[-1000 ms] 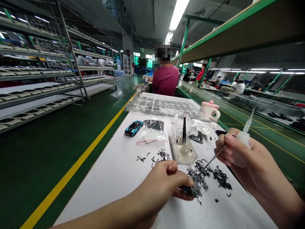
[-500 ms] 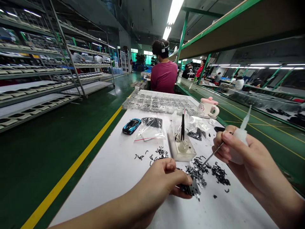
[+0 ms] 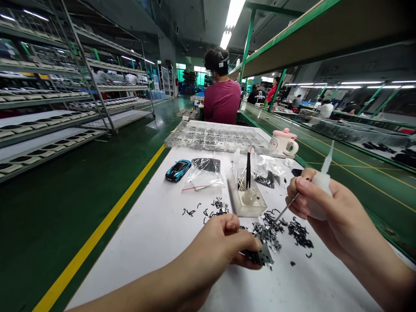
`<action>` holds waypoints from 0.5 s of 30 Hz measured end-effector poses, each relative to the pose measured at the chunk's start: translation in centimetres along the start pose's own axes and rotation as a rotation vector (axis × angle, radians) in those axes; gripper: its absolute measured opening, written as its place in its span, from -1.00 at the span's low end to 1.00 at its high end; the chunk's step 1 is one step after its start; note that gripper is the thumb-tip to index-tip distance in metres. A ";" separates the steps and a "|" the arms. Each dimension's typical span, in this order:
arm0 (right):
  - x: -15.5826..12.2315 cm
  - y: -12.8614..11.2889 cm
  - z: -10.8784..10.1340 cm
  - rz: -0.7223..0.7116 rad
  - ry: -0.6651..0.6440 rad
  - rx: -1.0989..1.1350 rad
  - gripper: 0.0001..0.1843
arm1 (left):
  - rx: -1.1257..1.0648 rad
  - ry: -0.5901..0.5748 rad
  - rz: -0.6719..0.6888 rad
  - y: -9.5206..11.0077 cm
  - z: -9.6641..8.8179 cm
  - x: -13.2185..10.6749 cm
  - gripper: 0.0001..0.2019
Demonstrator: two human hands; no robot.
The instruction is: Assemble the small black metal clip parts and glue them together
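Note:
My left hand [image 3: 221, 247] is closed on a small dark plate with holes [image 3: 264, 256], pinched between thumb and fingers just above the white table. In my right hand [image 3: 341, 212] are two things: a translucent squeeze bottle [image 3: 322, 182], nozzle pointing up, and a thin metal pick [image 3: 283, 213]. The pick slants down to the left, its tip over a pile of small shiny metal parts [image 3: 271, 236] close to the plate. Whether the tip touches anything I cannot tell. Curved black pieces [image 3: 299, 233] lie in a heap below my right hand.
Ahead stands a block holder [image 3: 251, 210] with black tweezers [image 3: 248, 171] and a small jar. Beyond are a blue toy car [image 3: 178, 170], a plastic bag [image 3: 203, 177], a clear compartment tray [image 3: 216, 147] and a lidded mug [image 3: 282, 142]. A person in maroon [image 3: 222, 102] sits farther off.
My right hand, with the bottle and pick, has shifted slightly left. The view has moved a little; my left hand keeps its hold on the plate.

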State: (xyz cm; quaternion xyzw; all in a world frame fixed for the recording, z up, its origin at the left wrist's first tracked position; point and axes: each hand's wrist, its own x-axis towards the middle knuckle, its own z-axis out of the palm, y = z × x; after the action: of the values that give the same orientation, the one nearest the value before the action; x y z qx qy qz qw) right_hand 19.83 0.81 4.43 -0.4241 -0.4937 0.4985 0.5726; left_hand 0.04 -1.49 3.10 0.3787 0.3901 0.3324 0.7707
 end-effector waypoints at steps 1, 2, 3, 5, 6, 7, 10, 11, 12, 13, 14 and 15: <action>0.1 0.0 0.0 0.002 0.003 -0.001 -0.71 | -0.001 0.000 0.000 0.0 0.0 0.0 -0.76; 0.1 0.0 0.0 0.005 0.006 -0.002 -0.72 | -0.002 -0.001 0.000 0.0 0.0 0.0 -0.76; 0.1 -0.1 0.0 0.008 0.009 -0.002 -0.72 | -0.006 -0.003 0.000 0.0 0.0 0.0 -0.76; 0.2 -0.2 0.0 0.016 0.013 -0.002 -0.72 | -0.012 -0.007 0.000 0.0 0.0 0.0 -0.77; 0.2 -0.3 0.0 0.021 0.015 -0.002 -0.73 | -0.013 -0.010 0.001 0.0 0.0 0.0 -0.78; 0.2 -0.3 0.1 0.024 0.019 -0.002 -0.73 | -0.014 -0.012 0.003 0.0 0.0 0.0 -0.78; 0.2 -0.6 0.1 0.027 0.036 0.003 -0.73 | -0.009 -0.012 0.005 0.0 0.0 0.1 -0.80; 0.2 -0.7 0.1 0.027 0.041 0.005 -0.73 | -0.009 -0.012 0.004 0.0 0.0 0.1 -0.80; 0.2 -0.7 0.1 0.028 0.046 0.007 -0.73 | -0.009 -0.011 0.002 0.0 0.0 0.1 -0.79; 0.2 -0.8 0.1 0.031 0.048 0.008 -0.73 | -0.011 -0.010 0.001 0.1 0.0 0.0 -0.78; 0.2 -0.8 0.1 0.032 0.048 0.009 -0.73 | -0.012 -0.009 0.000 0.1 0.0 0.0 -0.78; 0.2 -0.9 0.1 0.034 0.047 0.011 -0.72 | -0.013 -0.010 -0.001 0.1 0.0 0.0 -0.77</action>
State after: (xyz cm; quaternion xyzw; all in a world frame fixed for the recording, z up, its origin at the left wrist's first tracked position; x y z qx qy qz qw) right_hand 19.82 0.84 5.33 -0.4410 -0.4702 0.5006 0.5778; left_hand 0.05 -1.44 3.20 0.3751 0.3845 0.3326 0.7752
